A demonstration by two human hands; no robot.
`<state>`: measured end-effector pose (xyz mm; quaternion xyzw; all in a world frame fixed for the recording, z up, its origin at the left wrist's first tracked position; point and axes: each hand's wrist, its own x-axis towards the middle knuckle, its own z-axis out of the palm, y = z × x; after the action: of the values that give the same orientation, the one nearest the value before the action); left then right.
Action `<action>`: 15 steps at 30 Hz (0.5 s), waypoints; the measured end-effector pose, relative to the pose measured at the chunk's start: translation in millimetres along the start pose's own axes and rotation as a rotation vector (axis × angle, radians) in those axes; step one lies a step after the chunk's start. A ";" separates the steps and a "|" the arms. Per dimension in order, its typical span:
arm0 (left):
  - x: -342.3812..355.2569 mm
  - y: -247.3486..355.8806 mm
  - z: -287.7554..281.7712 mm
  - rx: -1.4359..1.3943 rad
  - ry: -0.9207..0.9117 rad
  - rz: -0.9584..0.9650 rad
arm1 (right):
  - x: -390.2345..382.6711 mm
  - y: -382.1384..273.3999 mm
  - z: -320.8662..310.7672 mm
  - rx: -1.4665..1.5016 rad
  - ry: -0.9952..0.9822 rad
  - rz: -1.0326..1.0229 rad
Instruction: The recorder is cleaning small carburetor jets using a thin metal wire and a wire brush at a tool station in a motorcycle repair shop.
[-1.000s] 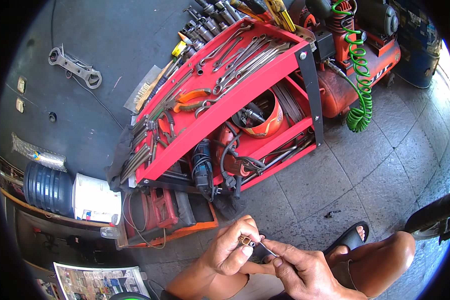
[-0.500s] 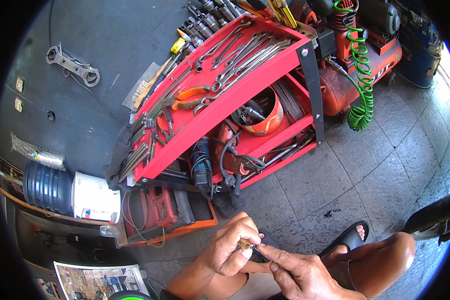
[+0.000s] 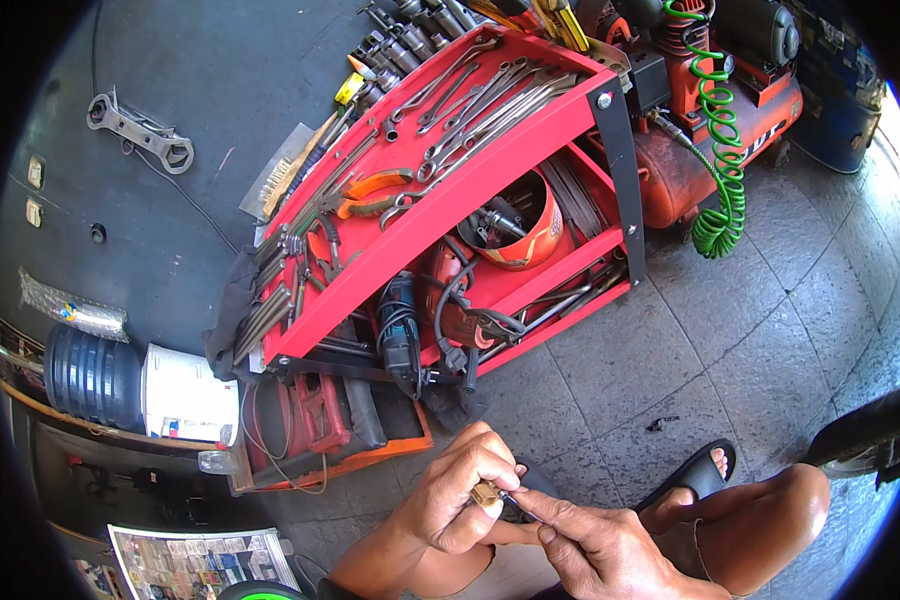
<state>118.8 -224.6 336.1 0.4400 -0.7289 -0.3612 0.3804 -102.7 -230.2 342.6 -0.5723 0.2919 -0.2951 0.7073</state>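
My left hand is closed, pinching a small tan-brown piece between thumb and fingers. It looks like a little hollow connector or fitting; its exact kind is too small to make out. My right hand meets it from the right, index finger stretched toward the piece and thumb tucked beneath. Between that finger and thumb runs a thin metal shaft, its tip against or beside the brown piece. The rest of the shaft is hidden in my right hand. Both hands are above my lap.
Ahead stands a red tool cart with spanners, pliers and sockets on top, a drill and an orange bucket below. A red compressor with a green coiled hose is at far right. A small black part lies on the floor.
The brown piece has turned slightly in my left hand, showing more of its end. More of the thin shaft shows beside my right fingertips. Both hands stay almost in place.
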 end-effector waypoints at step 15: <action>-17.4 2.3 28.1 -0.590 0.137 -0.371 | -0.4 -10.0 -7.8 0.012 -0.036 0.204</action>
<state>99.0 -202.5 321.3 0.4592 -0.4735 -0.5889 0.4670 -109.7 -236.6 351.1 -0.5406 0.3343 -0.2128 0.7421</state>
